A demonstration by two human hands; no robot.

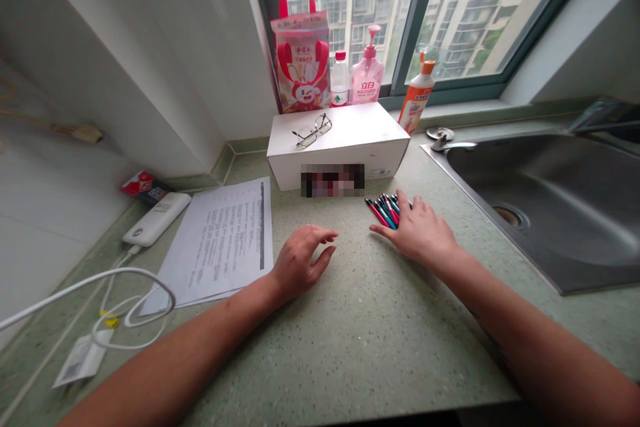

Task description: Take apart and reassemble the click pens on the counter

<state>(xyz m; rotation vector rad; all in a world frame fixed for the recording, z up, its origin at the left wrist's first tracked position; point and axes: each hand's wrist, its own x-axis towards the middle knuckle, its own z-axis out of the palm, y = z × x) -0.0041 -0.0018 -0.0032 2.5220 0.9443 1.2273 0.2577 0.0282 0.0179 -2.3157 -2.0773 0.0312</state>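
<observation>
Several pens (384,211) in red, teal and dark colours lie bunched on the speckled green countertop (340,347). Over the right side of this bunch rests my right hand (423,227), its fingers spread and hiding part of the pens. I cannot see anything gripped in it. My left hand (305,257) is near the middle of the counter, thumb and fingers apart, with nothing between them. Just left of that hand are printed paper sheets (215,240). A white box (345,140) stands behind both hands, with a pair of glasses (313,131) on its top.
A steel sink (550,213) is set in the counter at right. A pink bag (303,67), a small bottle (340,80), a pump bottle (367,73) and an orange-capped bottle (417,97) stand behind the box. At left lie a white power bank (157,219) and a looping cable (135,273).
</observation>
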